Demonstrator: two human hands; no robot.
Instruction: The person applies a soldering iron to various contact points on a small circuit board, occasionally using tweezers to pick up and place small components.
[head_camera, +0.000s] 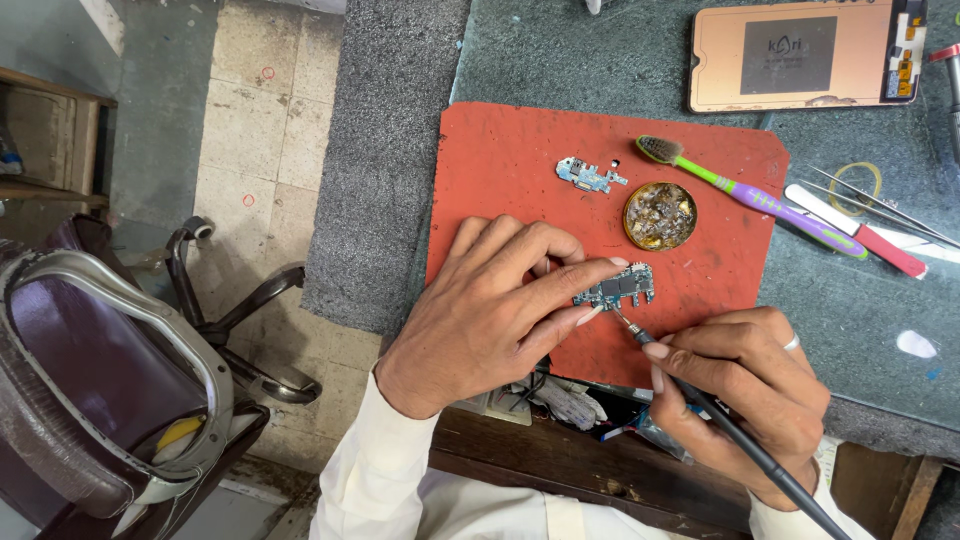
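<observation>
My left hand (490, 300) pins a small blue circuit board (620, 288) to the red mat (500, 170) with thumb and forefinger. My right hand (745, 385) grips a black soldering iron (735, 430) like a pen. Its tip touches the board's lower edge. A smaller circuit board piece (588, 175) lies farther up the mat. Beside it sits a round brass tin (660, 215) of solder residue. A toothbrush (750, 195) with a green and purple handle rests across the mat's right edge.
An opened phone body (805, 55) lies at the top right of the grey worktop (600, 50). Tweezers (880, 205) and a red-and-white tool (855, 230) lie right of the mat. A dark office chair (110, 370) stands on the tiled floor at left.
</observation>
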